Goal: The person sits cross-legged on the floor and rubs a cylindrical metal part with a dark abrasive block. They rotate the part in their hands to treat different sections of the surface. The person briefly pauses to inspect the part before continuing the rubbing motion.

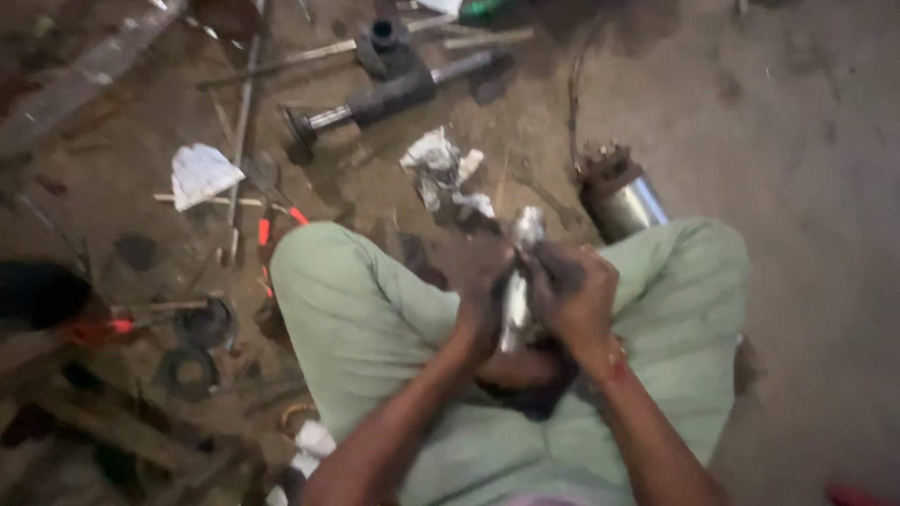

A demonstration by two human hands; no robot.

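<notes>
Both hands are gripping a shiny metal rod (pixel 518 281) upright above the lap, the left hand (pixel 480 314) closing round its lower left side and the right hand (pixel 574 295) wrapping its right side, so the rod is standing between the palms with its tip poking out at the far end. The fingers are looking greasy, so the rod could be slipping down onto the green trousers (pixel 375 328) or the littered dirt floor (pixel 797 141).
</notes>
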